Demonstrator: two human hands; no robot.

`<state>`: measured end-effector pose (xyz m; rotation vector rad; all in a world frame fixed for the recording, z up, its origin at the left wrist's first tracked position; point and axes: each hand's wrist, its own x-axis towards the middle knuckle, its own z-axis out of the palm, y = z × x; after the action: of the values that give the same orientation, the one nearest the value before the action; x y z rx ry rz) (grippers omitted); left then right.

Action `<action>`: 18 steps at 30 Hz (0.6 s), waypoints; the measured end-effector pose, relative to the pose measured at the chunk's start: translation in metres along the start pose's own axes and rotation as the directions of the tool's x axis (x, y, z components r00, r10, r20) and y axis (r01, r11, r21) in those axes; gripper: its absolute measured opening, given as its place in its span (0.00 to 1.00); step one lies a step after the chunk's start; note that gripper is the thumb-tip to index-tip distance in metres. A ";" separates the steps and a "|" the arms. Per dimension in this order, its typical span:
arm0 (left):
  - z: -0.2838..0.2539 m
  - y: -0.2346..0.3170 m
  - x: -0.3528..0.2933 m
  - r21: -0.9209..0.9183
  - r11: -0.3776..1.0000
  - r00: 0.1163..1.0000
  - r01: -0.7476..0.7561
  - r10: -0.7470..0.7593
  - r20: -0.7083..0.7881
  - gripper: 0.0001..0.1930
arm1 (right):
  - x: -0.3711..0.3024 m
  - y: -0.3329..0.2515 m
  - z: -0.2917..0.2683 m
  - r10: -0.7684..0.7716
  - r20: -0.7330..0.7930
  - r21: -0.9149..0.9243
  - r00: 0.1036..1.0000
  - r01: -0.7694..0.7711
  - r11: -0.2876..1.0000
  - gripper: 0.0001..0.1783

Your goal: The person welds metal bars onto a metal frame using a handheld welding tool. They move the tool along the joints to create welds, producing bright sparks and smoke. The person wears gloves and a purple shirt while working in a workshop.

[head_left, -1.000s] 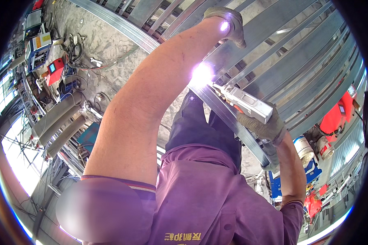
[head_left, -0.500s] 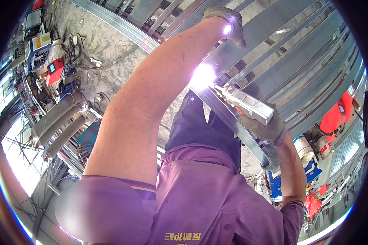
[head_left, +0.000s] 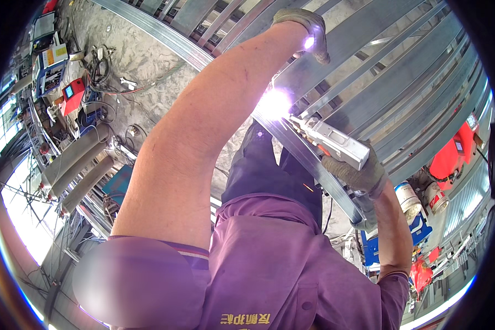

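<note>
In my gloved right hand [head_left: 360, 173] is a welding torch [head_left: 335, 140] with a long, pale, boxy body. Its tip points at a blazing white-violet weld spot [head_left: 274, 103], where a wide flat bar [head_left: 313, 74] meets a long metal rail [head_left: 308, 157]. The glare hides the joint itself. My left arm reaches across above the rail. The gloved left hand [head_left: 308, 33] bends over the wide bar beyond the glare, its fingers together and closed on it; a bright reflection shows on the glove.
Parallel metal bars [head_left: 418, 82] spread across the far right. Cables and red-and-blue machines [head_left: 74, 93] stand on the dusty floor at left, with large grey cylinders [head_left: 77, 154] nearer. White buckets [head_left: 408, 201] and a blue crate [head_left: 371, 250] sit at right, below a red machine [head_left: 451, 157].
Both hands and the torch keep nearly the same place. The glare has shifted slightly in shape, and a small orange spark streak now shows over my dark trousers.
</note>
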<state>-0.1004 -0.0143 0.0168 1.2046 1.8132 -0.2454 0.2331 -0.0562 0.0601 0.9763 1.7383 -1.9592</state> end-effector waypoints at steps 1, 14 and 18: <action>-0.002 0.002 -0.002 0.015 1.000 1.000 0.004 -0.004 0.007 0.30 | -0.001 -0.003 -0.001 0.013 0.001 -0.018 1.000 -0.013 1.000 0.27; -0.002 -0.002 0.010 0.093 0.995 0.999 -0.018 0.013 0.051 0.30 | -0.004 0.008 -0.003 -0.040 0.014 -0.001 0.999 0.040 0.999 0.25; -0.001 0.000 0.006 0.093 0.996 1.000 -0.010 0.008 0.025 0.31 | -0.006 0.008 0.000 -0.048 -0.024 0.059 0.999 0.049 0.997 0.24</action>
<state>-0.1014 -0.0095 0.0127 1.2688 1.7912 -0.3422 0.2425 -0.0585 0.0584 0.9888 1.7407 -2.0486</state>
